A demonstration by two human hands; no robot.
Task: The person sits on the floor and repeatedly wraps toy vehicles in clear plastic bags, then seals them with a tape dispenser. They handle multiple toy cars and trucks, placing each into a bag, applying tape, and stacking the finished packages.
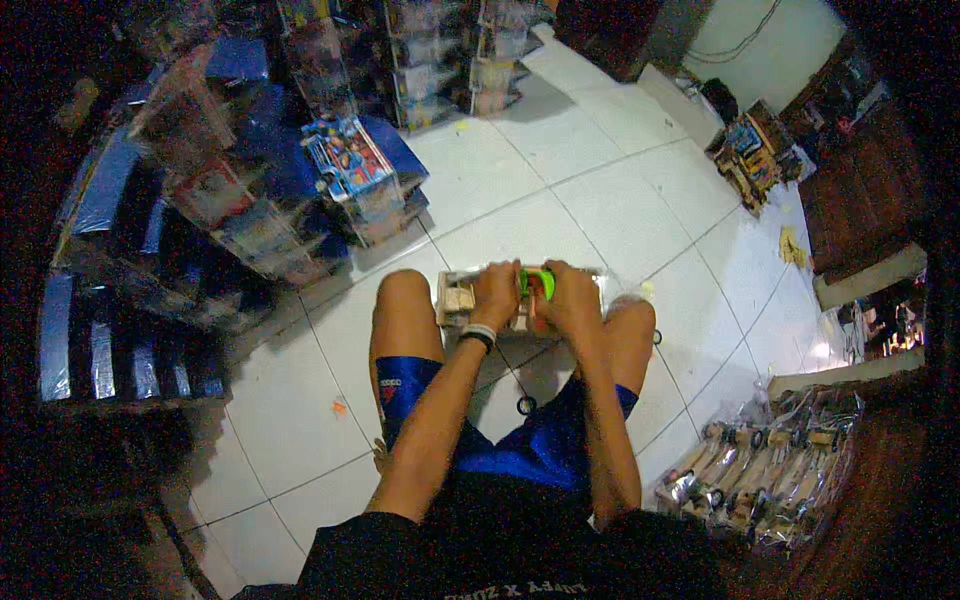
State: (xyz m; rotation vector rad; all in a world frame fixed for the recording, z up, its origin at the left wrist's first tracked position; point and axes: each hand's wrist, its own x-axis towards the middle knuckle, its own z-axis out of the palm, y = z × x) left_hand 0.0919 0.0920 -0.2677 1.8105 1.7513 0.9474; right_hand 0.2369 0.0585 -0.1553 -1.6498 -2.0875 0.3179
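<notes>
Between my bare knees is a pale wooden toy vehicle (459,300), lying crosswise, with what looks like clear plastic around it. My left hand (494,291) is over its middle, fingers curled down onto it. Close by on the right, my right hand (573,298) has its fingers bent around the side of a bright green curved piece (537,283). The green piece shows in the gap between both hands; its full shape is covered. Reddish parts of the toy show below it. My fingertips are partly hidden, so what the left ones grip is unclear.
Stacks of wrapped toy trucks with blue panels (105,340) fill the left. A brightly painted toy truck (350,160) stands before them. Plastic-wrapped wooden toys (765,475) lie at lower right, another wooden toy (750,160) at far right. A black ring (526,405) lies between my legs.
</notes>
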